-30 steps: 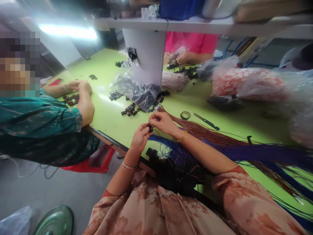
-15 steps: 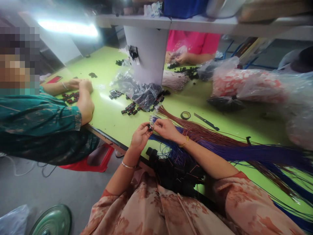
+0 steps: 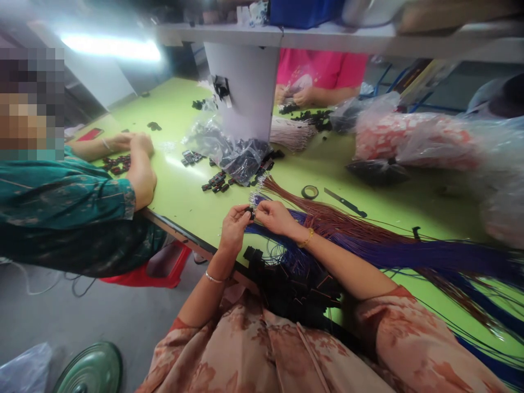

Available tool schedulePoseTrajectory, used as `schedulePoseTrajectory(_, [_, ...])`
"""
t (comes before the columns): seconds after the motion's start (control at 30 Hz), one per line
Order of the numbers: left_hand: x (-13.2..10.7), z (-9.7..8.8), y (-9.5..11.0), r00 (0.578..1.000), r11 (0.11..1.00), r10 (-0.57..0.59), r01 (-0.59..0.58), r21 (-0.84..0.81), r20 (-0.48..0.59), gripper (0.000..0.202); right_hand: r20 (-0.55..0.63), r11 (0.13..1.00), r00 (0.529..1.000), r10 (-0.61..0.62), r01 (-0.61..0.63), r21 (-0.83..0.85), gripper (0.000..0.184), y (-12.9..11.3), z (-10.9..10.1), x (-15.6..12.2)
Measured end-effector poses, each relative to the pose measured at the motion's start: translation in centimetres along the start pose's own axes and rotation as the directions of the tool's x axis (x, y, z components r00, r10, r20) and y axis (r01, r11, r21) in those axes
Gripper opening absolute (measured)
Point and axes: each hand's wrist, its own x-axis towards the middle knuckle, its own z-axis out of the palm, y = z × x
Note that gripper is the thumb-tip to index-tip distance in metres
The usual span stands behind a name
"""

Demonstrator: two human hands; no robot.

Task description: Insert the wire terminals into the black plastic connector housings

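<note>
My left hand (image 3: 234, 227) pinches a small black connector (image 3: 250, 212) just above the near edge of the green table (image 3: 180, 191). My right hand (image 3: 273, 216) meets it from the right, fingers pinched on a thin wire at the connector. Under my right forearm lie long bundles of blue wires (image 3: 409, 254) and brown wires (image 3: 327, 215). A heap of finished black connectors with wires (image 3: 295, 286) rests in my lap at the table edge.
A person in a teal sleeve (image 3: 69, 202) works on black parts (image 3: 117, 162) at the left. A person in pink (image 3: 319, 71) works opposite. Plastic bags of black connectors (image 3: 241, 155), loose connectors (image 3: 216, 183), a tape roll (image 3: 310, 191), a blade (image 3: 346, 203) and bagged goods (image 3: 409, 139) lie about.
My hands have stayed together at the connector, shifting only slightly; the right hand's fingers have drawn closer to the left. The camera has moved a little.
</note>
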Motion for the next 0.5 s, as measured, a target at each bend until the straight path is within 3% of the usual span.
schedulePoseTrajectory(0.17, [0.16,-0.15,0.0,0.993,0.994,-0.112,0.112,0.009,-0.031,0.036,0.051,0.929,0.967,-0.251,0.256,-0.268,0.017,0.22,0.18,-0.24])
schedulePoseTrajectory(0.37, [0.22,0.18,0.18,0.996,0.998,-0.065,0.064,-0.02,-0.063,0.036,0.055,0.984,0.988,-0.147,0.152,-0.09,0.02,0.38,-0.14,0.22])
schedulePoseTrajectory(0.5, [0.33,0.17,0.12,0.994,0.995,-0.085,0.081,-0.05,-0.071,0.034,0.068,0.967,0.98,-0.189,0.197,-0.162,0.018,0.17,-0.32,0.15])
